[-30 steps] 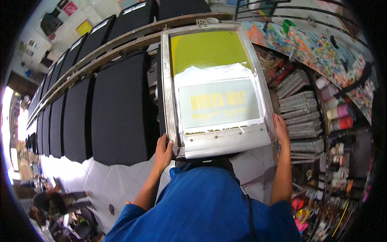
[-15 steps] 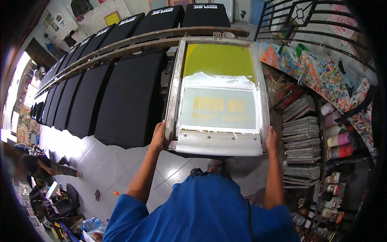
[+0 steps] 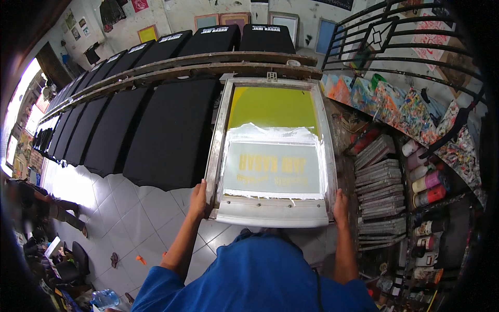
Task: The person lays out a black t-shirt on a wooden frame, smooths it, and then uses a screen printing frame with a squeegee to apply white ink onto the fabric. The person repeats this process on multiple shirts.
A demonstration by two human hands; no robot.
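Note:
My left hand (image 3: 198,199) and my right hand (image 3: 340,207) grip the near corners of a screen-printing frame (image 3: 218,140) from either side. Yellow-green emulsion (image 3: 275,106) covers the far part of its mesh. Nearer me, white ink borders a pale panel (image 3: 249,184) with reversed lettering. A white strip (image 3: 273,216) fixed with small screws runs along the near end. What lies under the frame is hidden. Left of it, a black T-shirt (image 3: 166,135) is stretched over a board.
More black shirts recede leftward, and a far row of printed black shirts (image 3: 210,40) stands beyond a wooden rail (image 3: 182,63). At right are stacked grey slabs (image 3: 382,190), ink containers (image 3: 429,195) and a black metal railing (image 3: 400,31). Another person (image 3: 57,208) is at far left.
The head view has shifted, so the frame and my hands sit lower and slightly left in the picture. Both hands keep their hold on the frame.

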